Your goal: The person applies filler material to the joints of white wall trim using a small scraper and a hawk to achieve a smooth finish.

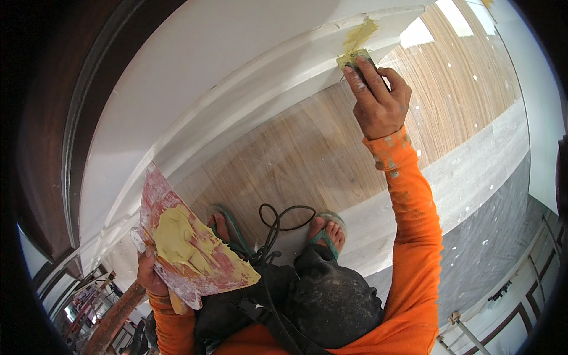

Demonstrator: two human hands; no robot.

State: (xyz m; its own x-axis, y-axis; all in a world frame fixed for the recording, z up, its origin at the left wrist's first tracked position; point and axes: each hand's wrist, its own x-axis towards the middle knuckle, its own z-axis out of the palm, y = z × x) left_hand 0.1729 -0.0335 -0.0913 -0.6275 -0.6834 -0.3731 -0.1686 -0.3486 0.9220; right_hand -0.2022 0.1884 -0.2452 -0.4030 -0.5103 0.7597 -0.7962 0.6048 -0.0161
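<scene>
My left hand point(152, 273) is closed around the edge and underside of a putty board point(163, 195), reddish and smeared with white. A thick heap of yellow putty point(183, 239) lies on its face. Stretched forward, my right hand point(381, 106) grips a dark, flat putty knife point(374, 74) with its fingers pressed along the back. The knife's putty-coated edge touches the white wall moulding point(316, 38), and a fresh yellow smear point(362, 34) spreads just beyond it. How the board is gripped underneath is partly hidden.
Below the moulding runs a wood-patterned floor point(284, 160) dotted with white specks. My sandalled feet point(325, 234) stand on it, a looped black cord point(288, 218) near them. Dark wooden trim point(44, 130) borders the left; a rusty pole point(112, 319) slants at lower left.
</scene>
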